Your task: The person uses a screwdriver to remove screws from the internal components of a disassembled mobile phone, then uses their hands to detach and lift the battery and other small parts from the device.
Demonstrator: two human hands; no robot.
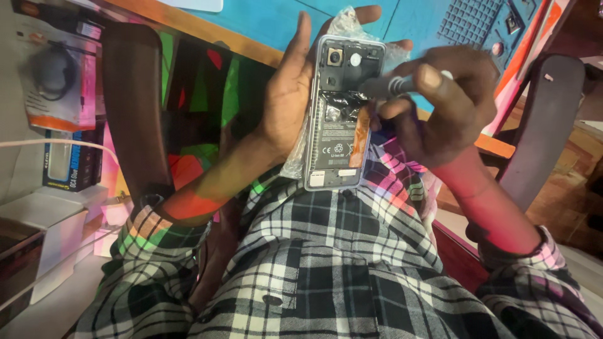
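We sit at a turquoise surface (264,19) with an orange wooden edge (207,28) and a blue mat (468,22). Dark chair arms (135,107) flank us. Boxes (69,157) crowd the shelf (25,216) on one side; brown floor (565,188) shows opposite. Red and green light tints everything.

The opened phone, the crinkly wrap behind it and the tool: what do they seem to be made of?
Opened phone: the pale grey frame looks like matte plastic or metal, unclear which; a dull label covers the battery.
Crinkly wrap: thin clear plastic film, glossy and creased.
Tool in the right hand: blurred, seemingly a dark shaft with lighter bands, possibly metal.
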